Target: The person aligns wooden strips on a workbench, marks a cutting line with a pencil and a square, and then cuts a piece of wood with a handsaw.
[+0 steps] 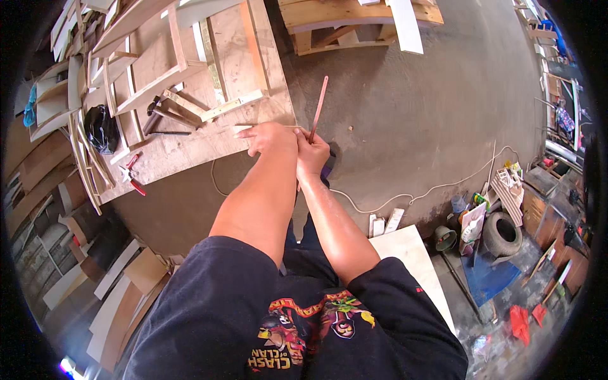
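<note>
My left hand (pixel 269 135) is at the near right corner of the plywood-topped table (pixel 190 152), pressing and gripping a short pale wood strip (pixel 241 129). Most of that strip is hidden beneath the hand. Close beside it, just past the table edge, my right hand (pixel 314 154) is closed round a long, thin reddish strip that looks like a hacksaw blade (pixel 321 98). The blade sticks up and away from the fist, near the strip's right end. My wrists nearly touch, and whether the blade meets the wood cannot be made out.
On the table lie a wooden frame (pixel 218 111), a hammer (pixel 166 116), red-handled pliers (pixel 132 174) and a black plastic bag (pixel 101 130). A wooden bench (pixel 361 16) stands ahead. A pale cable (pixel 380 206) crosses the floor towards a tire (pixel 503 235) at right.
</note>
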{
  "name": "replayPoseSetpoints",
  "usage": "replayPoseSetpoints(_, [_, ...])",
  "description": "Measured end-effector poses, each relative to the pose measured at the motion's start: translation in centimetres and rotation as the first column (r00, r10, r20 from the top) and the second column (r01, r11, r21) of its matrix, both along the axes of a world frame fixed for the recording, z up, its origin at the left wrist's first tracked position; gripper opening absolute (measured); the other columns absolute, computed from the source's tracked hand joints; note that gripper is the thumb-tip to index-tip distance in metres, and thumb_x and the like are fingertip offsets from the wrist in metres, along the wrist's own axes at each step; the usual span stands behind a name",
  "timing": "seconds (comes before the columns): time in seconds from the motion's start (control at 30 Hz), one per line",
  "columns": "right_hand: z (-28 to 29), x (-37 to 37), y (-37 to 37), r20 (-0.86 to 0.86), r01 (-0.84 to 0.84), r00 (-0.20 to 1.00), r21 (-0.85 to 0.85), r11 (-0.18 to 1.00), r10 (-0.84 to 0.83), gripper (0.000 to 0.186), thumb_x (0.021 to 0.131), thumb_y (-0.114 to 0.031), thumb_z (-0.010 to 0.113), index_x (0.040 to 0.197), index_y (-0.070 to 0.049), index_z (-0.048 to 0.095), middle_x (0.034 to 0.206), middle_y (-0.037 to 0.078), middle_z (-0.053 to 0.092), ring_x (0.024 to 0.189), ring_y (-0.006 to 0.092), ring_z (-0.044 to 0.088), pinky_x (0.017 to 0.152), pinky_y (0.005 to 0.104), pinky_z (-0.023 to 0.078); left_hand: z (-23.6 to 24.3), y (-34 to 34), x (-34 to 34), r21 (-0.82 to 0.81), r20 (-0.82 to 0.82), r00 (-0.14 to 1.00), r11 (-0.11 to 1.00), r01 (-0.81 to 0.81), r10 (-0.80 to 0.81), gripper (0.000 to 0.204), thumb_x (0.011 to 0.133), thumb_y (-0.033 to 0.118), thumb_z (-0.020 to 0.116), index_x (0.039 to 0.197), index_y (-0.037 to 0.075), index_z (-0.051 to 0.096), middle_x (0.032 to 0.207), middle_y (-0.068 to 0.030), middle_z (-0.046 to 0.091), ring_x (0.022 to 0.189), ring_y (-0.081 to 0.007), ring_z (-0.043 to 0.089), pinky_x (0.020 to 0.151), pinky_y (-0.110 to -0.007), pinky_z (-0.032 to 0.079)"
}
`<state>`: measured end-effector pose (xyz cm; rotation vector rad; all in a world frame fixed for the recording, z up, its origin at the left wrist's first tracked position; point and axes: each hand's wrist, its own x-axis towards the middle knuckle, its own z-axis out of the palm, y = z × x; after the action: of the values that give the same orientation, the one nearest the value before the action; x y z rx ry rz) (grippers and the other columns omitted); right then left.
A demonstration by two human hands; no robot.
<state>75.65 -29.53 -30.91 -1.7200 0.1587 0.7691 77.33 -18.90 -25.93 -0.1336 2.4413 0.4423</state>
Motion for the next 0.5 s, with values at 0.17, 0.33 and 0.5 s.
replayPoseSetpoints(0.17, [0.7, 0.0, -0.2, 0.199, -0.082, 0.973, -0.160, 0.984, 0.114, 0.024, 0.090, -0.025, 0.078, 0.095, -0.002, 0.079, 0.078, 0.009, 0.073, 0.067, 0.0183, 0.067, 0.066, 0.0338, 0.050, 0.2, -0.1, 0.1, 0.059, 0.019, 0.998, 0.996, -0.068, 0.067, 0.088, 0.101, 0.061, 0.042, 0.152, -0.006, 0.019, 0.134, -0.0359, 0.054, 0.121, -0.0454, 0.060, 0.104, -0.049, 0.052])
replayPoseSetpoints(0.33, [1.7, -0.2, -0.8, 0.128, -0.131, 0.980, -0.173, 0.976, 0.154, 0.025, 0.092, -0.026, 0.076, 0.092, 0.000, 0.077, 0.079, 0.012, 0.070, 0.069, 0.0215, 0.065, 0.067, 0.0364, 0.049, 0.6, 0.0, -0.2, -0.454, 0.173, 0.672, 0.548, 0.703, -0.720, 0.139, 0.070, 0.022, 0.090, 0.163, 0.013, -0.013, 0.141, -0.0305, 0.042, 0.121, -0.0383, 0.061, 0.101, -0.042, 0.056])
replayPoseSetpoints(0.5, [0.5, -0.7, -0.9, 0.109, -0.020, 0.994, -0.075, 0.997, 0.028, 0.026, 0.092, -0.025, 0.076, 0.089, 0.001, 0.075, 0.074, 0.012, 0.067, 0.065, 0.0190, 0.061, 0.065, 0.0351, 0.047, 0.9, -0.3, -0.1, -0.381, 0.163, 0.729, 0.638, 0.669, -0.665, 0.128, 0.068, 0.024, 0.086, 0.157, 0.014, -0.005, 0.141, -0.0268, 0.043, 0.121, -0.0361, 0.061, 0.103, -0.043, 0.054])
